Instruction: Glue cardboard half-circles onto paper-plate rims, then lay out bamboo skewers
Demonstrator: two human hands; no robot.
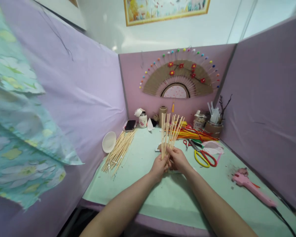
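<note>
Both my hands meet over the middle of the pale green table [143, 184] and grip the lower ends of a fanned bunch of thin wooden sticks [169, 133]. My left hand [160, 167] pinches the left side of the bunch. My right hand [178, 158] closes on the right side. The sticks spread upward and away from me. A larger pile of loose wooden sticks [118, 150] lies on the table to the left of my hands.
Purple partition walls enclose the table; a stick fan decoration [180, 79] hangs on the back wall. A white bowl [109, 142], phone [130, 125], jars, orange sticks [194, 133], yellow and red scissors [205, 158] and a pink glue gun [251, 186] lie around. Patterned cloth [19, 108] hangs at left.
</note>
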